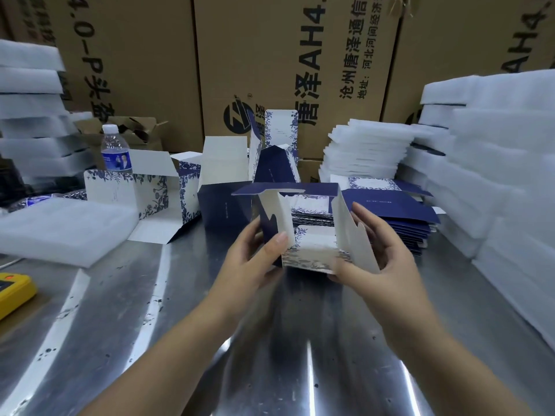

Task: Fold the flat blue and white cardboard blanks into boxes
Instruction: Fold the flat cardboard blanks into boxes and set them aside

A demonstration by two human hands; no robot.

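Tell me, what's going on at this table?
A person is folding cardboard boxes by hand. The left hand and the right hand grip a half-folded box above the metal table; its side flaps stand open. Behind it lies a stack of flat blanks, and a few opened boxes stand to the left near a water bottle. White foam sheets are piled at both sides.

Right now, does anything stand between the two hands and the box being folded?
Nothing visible does. The left hand and the right hand both grip the half-folded box, one on each side, over the metal table.
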